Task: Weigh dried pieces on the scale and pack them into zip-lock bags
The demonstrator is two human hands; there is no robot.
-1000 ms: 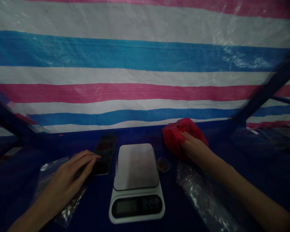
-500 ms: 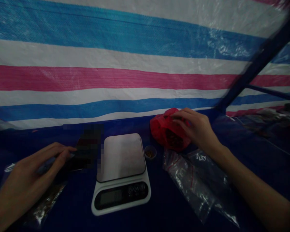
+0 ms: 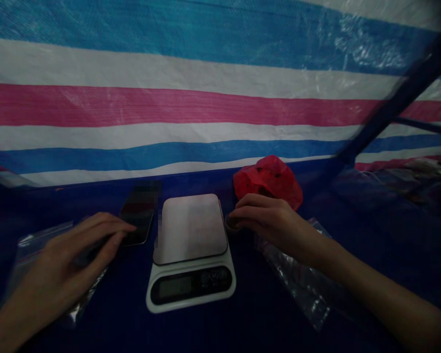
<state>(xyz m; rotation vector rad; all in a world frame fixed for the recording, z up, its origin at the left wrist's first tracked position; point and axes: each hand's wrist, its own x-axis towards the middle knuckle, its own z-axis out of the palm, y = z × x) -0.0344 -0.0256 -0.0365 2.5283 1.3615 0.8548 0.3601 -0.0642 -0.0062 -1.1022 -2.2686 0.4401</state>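
Note:
My right hand (image 3: pixel 275 220) has its fingertips pinched together over a small round cup (image 3: pixel 231 224), covering most of it. Whatever lies between those fingertips is hidden. Beyond that hand sits a crumpled red plastic bag (image 3: pixel 275 176) with dark pieces showing through it. My left hand (image 3: pixel 84 250) reaches forward with fingers stretched, a gap between them and the thumb. Its fingertips are at the near edge of a dark phone-like slab (image 3: pixel 137 215). Underneath this hand is a clear zip bag (image 3: pixel 33 245). Between the hands stands a white kitchen scale (image 3: pixel 191 289), its metal plate bare.
Clear zip bags (image 3: pixel 297 274) lie below my right hand on the dark blue surface (image 3: pixel 191 333). A striped plastic sheet (image 3: pixel 169 108) hangs behind, and a dark frame bar (image 3: pixel 385 108) slants across the right. Blurred items (image 3: pixel 426 176) lie at far right.
My right hand has left the red bag and come down leftward to the small cup. My left hand has shifted slightly right and stays by the dark slab. The camera view has moved a little.

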